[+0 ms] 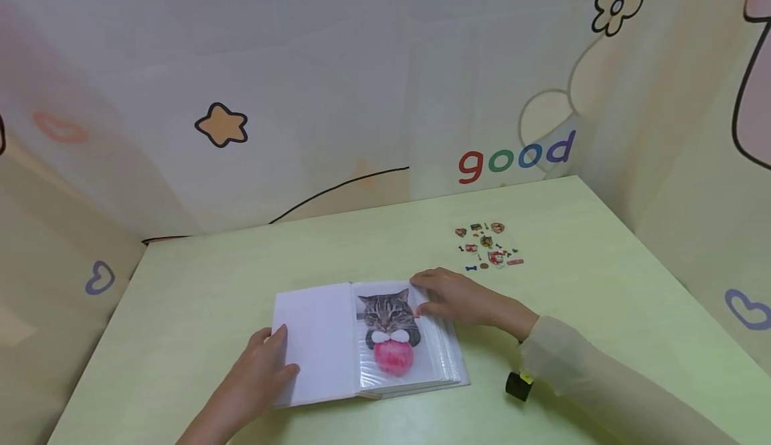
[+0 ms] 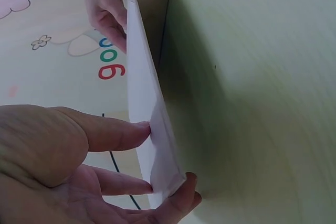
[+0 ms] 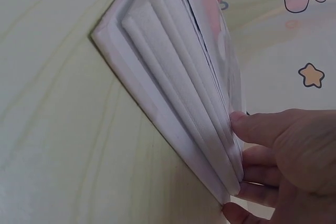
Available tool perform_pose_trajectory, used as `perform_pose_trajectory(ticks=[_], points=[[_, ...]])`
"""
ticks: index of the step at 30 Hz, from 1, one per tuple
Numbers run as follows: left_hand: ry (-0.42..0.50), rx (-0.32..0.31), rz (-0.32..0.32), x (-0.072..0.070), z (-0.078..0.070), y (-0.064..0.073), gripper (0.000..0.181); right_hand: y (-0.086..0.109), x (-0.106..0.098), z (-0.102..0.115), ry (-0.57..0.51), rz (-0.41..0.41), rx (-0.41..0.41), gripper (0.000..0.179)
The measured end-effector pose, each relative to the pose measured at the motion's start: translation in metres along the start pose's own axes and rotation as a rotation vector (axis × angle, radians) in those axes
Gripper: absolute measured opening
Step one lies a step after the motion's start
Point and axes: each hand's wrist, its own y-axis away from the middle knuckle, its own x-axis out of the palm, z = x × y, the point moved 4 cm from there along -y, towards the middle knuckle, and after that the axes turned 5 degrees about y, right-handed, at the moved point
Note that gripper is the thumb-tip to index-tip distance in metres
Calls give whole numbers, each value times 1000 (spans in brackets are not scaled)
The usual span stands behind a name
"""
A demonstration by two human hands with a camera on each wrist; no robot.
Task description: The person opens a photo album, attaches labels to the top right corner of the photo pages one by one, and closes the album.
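A photo album (image 1: 316,344) lies spread on the table, its white inner cover on the left and a thick stack of clear-sleeved pages (image 3: 178,77) on the right. The top sleeve holds a picture (image 1: 393,358) of a tabby cat with a pink fluffy ball. My left hand (image 1: 255,371) grips the cover's outer edge, thumb on the white inner face and fingertips curled round the edge in the left wrist view. At the far right corner, my right hand (image 1: 460,298) holds the page edges, its thumb on the top sleeve and its fingers along the stack's side.
Small colourful stickers (image 1: 486,247) lie on the pale green table (image 1: 205,284) beyond my right hand. A small black object (image 1: 519,386) with a yellow-green part sits beside my right sleeve (image 1: 602,371). Printed fabric walls (image 1: 331,97) border the table's back and sides.
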Motion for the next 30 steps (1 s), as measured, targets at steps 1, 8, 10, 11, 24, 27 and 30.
perform_pose_trajectory(ticks=[1, 8, 10, 11, 24, 27, 30], points=[[-2, -10, 7, 1, 1, 0, 67, 0, 0, 0, -1, 1, 3, 57], [-18, -25, 24, 7, 2, -1, 65, 1, -1, 1, 10, 2, -1, 58], [-18, -12, 18, 8, 2, -1, 63, 1, -1, 1, 19, 0, -5, 58], [-19, -3, 12, 8, 1, 0, 62, 1, -1, 2, 21, 1, -6, 58], [-12, -34, 18, 12, -1, -1, 59, 1, 0, 2, 43, 10, -7, 58], [-13, -26, 16, 12, -1, 0, 58, 1, -1, 2, 52, 2, -20, 57], [-16, -12, 9, 12, -2, 1, 57, 1, -1, 2, 52, 0, -22, 57]])
